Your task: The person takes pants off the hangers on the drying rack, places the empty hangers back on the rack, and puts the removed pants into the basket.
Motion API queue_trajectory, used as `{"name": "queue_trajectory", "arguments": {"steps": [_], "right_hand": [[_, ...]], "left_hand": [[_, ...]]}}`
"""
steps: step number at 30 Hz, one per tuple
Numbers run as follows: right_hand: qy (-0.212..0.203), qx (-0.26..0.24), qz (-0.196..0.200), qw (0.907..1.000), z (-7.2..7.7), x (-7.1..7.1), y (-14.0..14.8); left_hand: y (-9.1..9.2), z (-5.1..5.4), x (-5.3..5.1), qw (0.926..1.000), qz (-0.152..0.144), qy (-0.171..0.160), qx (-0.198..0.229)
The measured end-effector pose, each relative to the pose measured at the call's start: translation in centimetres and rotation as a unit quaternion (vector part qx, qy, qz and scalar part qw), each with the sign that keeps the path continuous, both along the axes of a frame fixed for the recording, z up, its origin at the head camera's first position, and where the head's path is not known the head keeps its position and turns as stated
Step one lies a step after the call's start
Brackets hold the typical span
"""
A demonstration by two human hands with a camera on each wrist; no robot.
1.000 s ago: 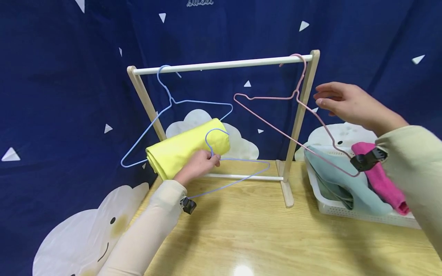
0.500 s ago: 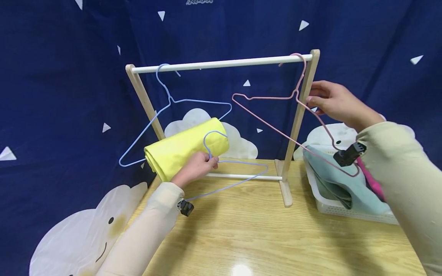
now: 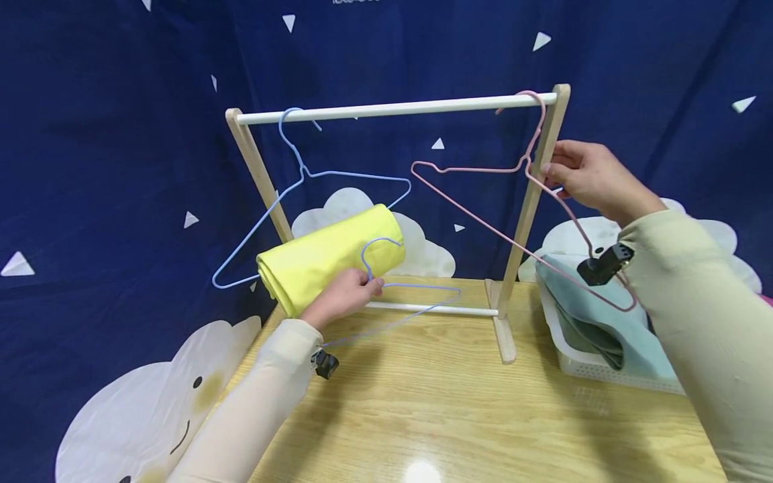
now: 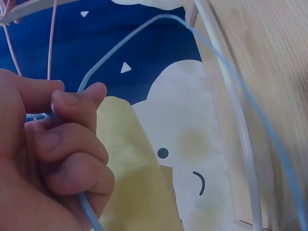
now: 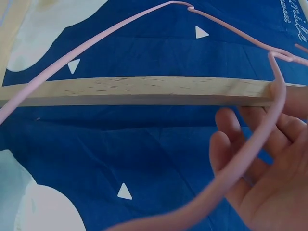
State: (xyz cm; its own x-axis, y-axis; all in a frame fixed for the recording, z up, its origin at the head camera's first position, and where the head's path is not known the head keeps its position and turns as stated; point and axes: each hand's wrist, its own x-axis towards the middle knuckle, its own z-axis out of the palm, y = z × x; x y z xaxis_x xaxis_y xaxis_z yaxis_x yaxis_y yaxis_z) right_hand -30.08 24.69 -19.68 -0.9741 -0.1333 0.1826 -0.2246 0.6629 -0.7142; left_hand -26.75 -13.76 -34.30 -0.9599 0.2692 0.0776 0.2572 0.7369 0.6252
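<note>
My left hand (image 3: 344,294) pinches the neck of a loose blue hanger (image 3: 421,286) in front of a yellow folded cloth (image 3: 323,249). In the left wrist view, its curled fingers (image 4: 72,139) are round the blue wire. The cloth hangs over the lower bar of another blue hanger (image 3: 356,176), hooked on the rack's top rail (image 3: 386,109). My right hand (image 3: 598,180) holds the rack's right post (image 3: 533,201) between thumb and fingers, beside a bare pink hanger (image 3: 480,170) hooked near the rail's right end.
A white basket (image 3: 622,381) with a grey-green cloth (image 3: 634,335) stands on the wooden table (image 3: 423,396), right of the rack. Behind is a dark blue backdrop (image 3: 386,54) with white clouds and triangles. The rack's lower bar (image 3: 447,310) runs near the tabletop.
My right hand has moved left from beside the rack and taken hold of its post. My left hand stays near the yellow cloth with the blue hanger, whose body has turned slightly.
</note>
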Motion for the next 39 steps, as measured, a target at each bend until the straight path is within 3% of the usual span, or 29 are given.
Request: {"name": "queue_trajectory", "arguments": {"steps": [4, 12, 20, 34, 39], "right_hand": [[0.001, 0.005, -0.008, 1.0000, 0.2, 0.1, -0.2], [0.000, -0.006, -0.004, 1.0000, 0.3, 0.2, -0.1], [0.003, -0.009, -0.003, 0.9999, -0.1, 0.2, -0.1], [0.043, -0.016, 0.003, 0.9989, -1.0, 0.1, 0.0], [0.036, -0.010, 0.003, 0.9993, -0.9, 0.1, 0.1]], "left_hand": [[0.2, -0.1, -0.1, 1.0000, -0.003, 0.002, 0.001], [0.4, -0.7, -0.6, 0.9990, -0.035, 0.027, -0.009], [0.5, -1.2, -0.8, 0.9975, 0.009, 0.024, 0.065], [1.4, -2.1, -0.6, 0.9940, 0.030, 0.019, 0.103], [1.9, -2.1, -0.6, 0.9916, 0.045, 0.038, 0.115]]}}
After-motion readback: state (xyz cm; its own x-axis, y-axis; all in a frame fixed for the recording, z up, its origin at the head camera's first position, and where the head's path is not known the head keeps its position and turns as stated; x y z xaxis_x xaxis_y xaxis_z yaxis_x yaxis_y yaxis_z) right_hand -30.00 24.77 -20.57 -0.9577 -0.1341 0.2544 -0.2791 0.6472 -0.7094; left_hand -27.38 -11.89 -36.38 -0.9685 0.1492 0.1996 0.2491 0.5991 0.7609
